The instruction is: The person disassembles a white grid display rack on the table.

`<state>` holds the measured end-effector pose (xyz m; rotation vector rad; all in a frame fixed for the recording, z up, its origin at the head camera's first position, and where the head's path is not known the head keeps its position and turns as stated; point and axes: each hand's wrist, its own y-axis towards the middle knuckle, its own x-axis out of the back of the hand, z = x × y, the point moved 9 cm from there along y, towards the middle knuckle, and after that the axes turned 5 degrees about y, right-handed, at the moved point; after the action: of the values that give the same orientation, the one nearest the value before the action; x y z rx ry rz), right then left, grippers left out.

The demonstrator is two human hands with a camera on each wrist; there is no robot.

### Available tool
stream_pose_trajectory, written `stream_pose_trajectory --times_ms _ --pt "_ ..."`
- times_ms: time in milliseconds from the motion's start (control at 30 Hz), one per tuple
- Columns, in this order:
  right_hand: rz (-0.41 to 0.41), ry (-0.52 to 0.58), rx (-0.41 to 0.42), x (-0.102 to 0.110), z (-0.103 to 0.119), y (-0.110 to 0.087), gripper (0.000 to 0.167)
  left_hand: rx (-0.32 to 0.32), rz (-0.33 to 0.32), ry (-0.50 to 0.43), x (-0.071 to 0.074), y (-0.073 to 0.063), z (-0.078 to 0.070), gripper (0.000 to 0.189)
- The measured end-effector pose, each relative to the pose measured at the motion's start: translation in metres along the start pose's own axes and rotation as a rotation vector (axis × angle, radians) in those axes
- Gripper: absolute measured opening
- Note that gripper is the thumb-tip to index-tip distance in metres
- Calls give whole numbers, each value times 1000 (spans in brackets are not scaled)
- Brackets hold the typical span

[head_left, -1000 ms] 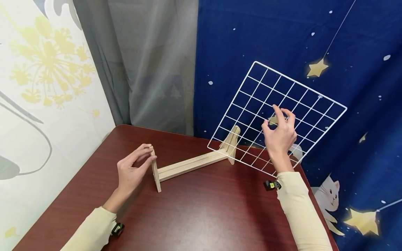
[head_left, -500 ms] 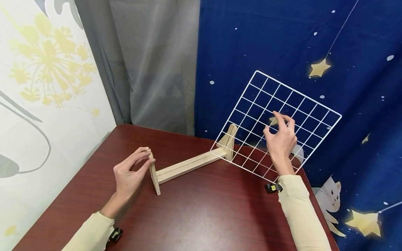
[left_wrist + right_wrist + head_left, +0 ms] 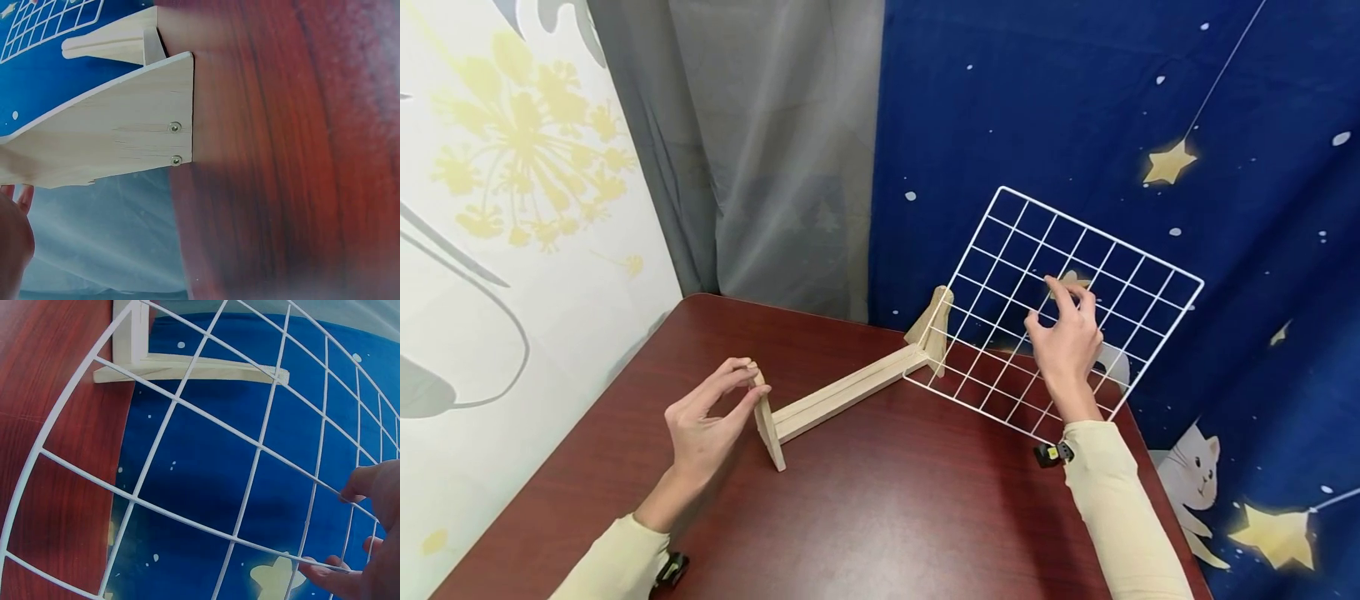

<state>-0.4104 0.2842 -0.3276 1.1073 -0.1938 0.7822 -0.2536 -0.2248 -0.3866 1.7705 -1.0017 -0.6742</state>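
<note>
A wooden stand, two upright end pieces joined by a grooved bar, sits on the table. My left hand pinches the top of its near-left end piece between thumb and fingertips. Two screws show low on that piece's outer face in the left wrist view. My right hand holds a white wire grid panel by its middle wires, thumb and fingers curled at them. Tilted, the panel hangs over the right part of the table, and its lower left corner overlaps the far end piece in the head view.
The dark red wooden table ends at the back against a grey curtain and a blue star-patterned curtain. A white patterned wall borders it on the left.
The grid panel has come down and slightly left with my right hand. My left hand has shifted a little down and left, with the end piece's top leaning along with it.
</note>
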Motion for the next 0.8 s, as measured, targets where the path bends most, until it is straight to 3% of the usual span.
stream_pose_trajectory --times_ms 333,800 --pt "15 -13 -9 -5 -5 -5 52 -58 -7 7 3 -1 -11 28" --pt "41 -14 -8 -13 -6 -13 55 -94 -45 139 9 -5 -24 22"
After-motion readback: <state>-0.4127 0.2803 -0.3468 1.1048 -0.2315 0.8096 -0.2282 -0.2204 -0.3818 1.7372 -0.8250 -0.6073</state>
